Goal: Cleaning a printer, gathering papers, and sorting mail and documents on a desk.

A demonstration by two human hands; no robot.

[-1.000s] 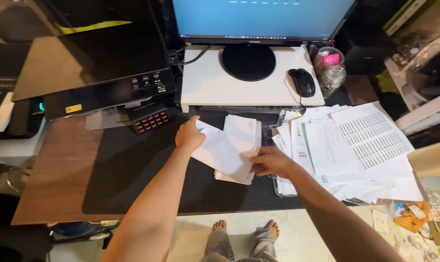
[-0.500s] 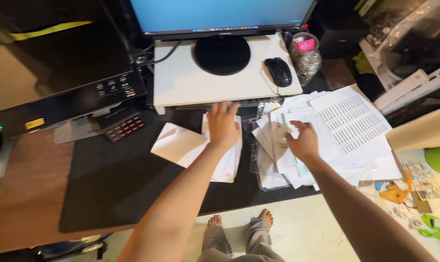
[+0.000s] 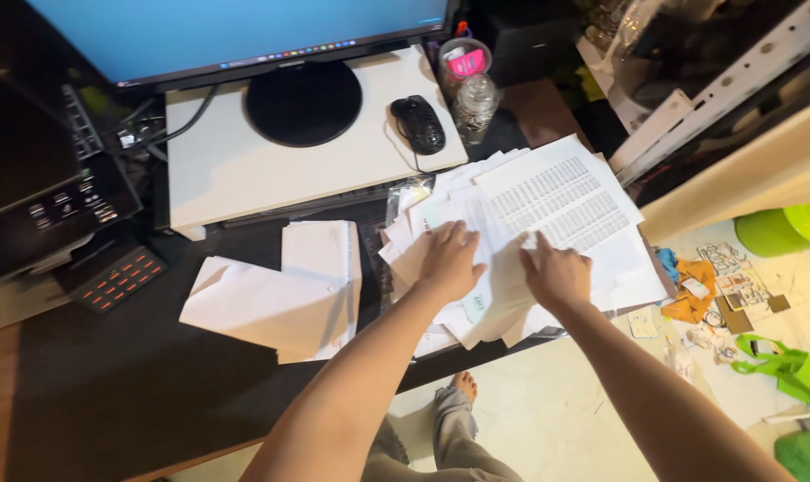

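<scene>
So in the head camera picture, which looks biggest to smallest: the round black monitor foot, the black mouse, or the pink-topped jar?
1. Monitor foot, clearly largest.
2. and 3. Black mouse and pink-topped jar look about alike, so no ranking.

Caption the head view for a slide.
Both hands, left and right, press on a loose paper pile beside white envelopes on a dark desk mat.

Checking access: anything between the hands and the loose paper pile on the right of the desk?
Nothing visible. The left hand and right hand both already rest directly on the loose paper pile.
</scene>
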